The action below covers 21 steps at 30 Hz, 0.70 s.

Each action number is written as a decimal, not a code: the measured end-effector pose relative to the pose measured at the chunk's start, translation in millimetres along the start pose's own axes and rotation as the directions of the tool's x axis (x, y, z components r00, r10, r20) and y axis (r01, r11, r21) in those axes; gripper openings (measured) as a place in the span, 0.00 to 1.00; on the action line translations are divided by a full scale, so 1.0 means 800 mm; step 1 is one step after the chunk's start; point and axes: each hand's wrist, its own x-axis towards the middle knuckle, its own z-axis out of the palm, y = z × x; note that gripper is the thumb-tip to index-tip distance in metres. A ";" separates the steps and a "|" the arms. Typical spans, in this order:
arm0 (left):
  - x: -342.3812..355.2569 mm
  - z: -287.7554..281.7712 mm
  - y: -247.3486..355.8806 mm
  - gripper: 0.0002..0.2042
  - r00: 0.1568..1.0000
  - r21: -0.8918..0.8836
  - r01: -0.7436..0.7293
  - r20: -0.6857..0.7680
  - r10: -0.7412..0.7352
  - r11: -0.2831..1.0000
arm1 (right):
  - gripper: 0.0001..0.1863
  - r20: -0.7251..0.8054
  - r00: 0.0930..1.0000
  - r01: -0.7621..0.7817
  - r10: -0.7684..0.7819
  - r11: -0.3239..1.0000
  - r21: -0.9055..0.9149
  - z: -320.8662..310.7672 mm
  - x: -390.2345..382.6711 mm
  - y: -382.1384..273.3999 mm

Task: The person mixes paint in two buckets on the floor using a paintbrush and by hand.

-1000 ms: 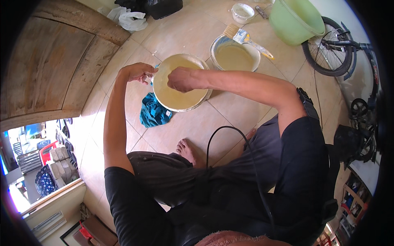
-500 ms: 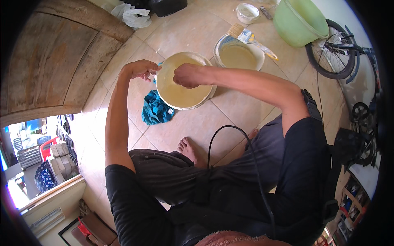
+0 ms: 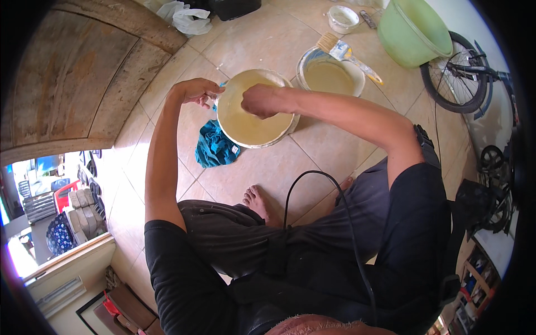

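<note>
A crumpled white plastic bag (image 3: 187, 18) lies on the tiled floor at the top, just beside the edge of the big wooden board. On the teal cloth (image 3: 215, 148) lying by the round basin, a small white tag (image 3: 236, 149) shows at the cloth's right edge. At the lower right rim, a shelf holds small colourful boxes (image 3: 472, 273), too blurred to tell further. No signs or screens are in sight.
</note>
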 end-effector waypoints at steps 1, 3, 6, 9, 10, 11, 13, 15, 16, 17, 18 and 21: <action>-0.001 0.000 0.000 0.18 1.000 0.017 -0.005 0.001 0.005 1.000 | 0.06 0.062 0.998 0.030 -0.028 0.999 -0.023 -0.003 -0.003 0.006; 0.000 0.001 0.001 0.15 1.000 0.051 -0.018 0.006 0.017 0.999 | 0.06 0.054 0.998 -0.031 0.036 0.995 -0.095 -0.008 -0.009 0.017; -0.001 0.003 0.004 0.15 1.000 0.048 0.001 -0.001 -0.001 0.999 | 0.07 -0.087 0.992 -0.108 0.093 0.975 -0.195 -0.009 -0.008 0.018; -0.001 0.005 0.007 0.19 1.000 0.016 -0.006 -0.009 0.006 1.000 | 0.07 -0.227 0.968 -0.144 0.110 0.979 -0.142 -0.004 0.003 0.006; -0.001 0.004 0.007 0.19 1.000 0.015 -0.003 -0.004 0.003 1.000 | 0.07 -0.263 0.958 -0.144 0.114 0.985 -0.098 -0.002 0.006 0.000; -0.003 0.002 0.006 0.19 1.000 0.015 0.000 0.000 0.000 1.000 | 0.06 -0.202 0.974 -0.112 0.100 0.993 -0.049 -0.001 0.007 -0.004; -0.002 0.000 0.003 0.19 1.000 0.011 -0.004 0.007 0.004 1.000 | 0.06 -0.081 0.995 -0.052 0.056 0.997 0.055 -0.004 0.008 -0.009; -0.002 0.001 0.002 0.19 1.000 0.006 -0.017 0.015 0.017 1.000 | 0.05 0.056 0.997 -0.044 0.045 0.999 -0.008 -0.011 -0.003 0.001; -0.003 0.003 0.002 0.17 1.000 0.009 -0.014 0.012 0.014 1.000 | 0.04 0.125 0.991 -0.036 0.041 0.999 -0.040 -0.014 -0.008 0.007; -0.004 0.004 0.002 0.16 1.000 0.012 -0.012 0.008 0.011 1.000 | 0.04 0.104 0.992 -0.067 0.076 0.994 -0.091 -0.017 -0.010 0.010; -0.005 0.006 0.004 0.15 1.000 0.018 -0.011 0.006 0.011 1.000 | 0.03 0.080 0.990 -0.103 0.115 0.985 -0.142 -0.017 -0.012 0.014; -0.003 0.005 0.005 0.15 1.000 0.026 -0.009 0.000 0.009 1.000 | 0.03 -0.145 0.980 -0.163 0.135 0.965 -0.204 -0.006 -0.009 0.019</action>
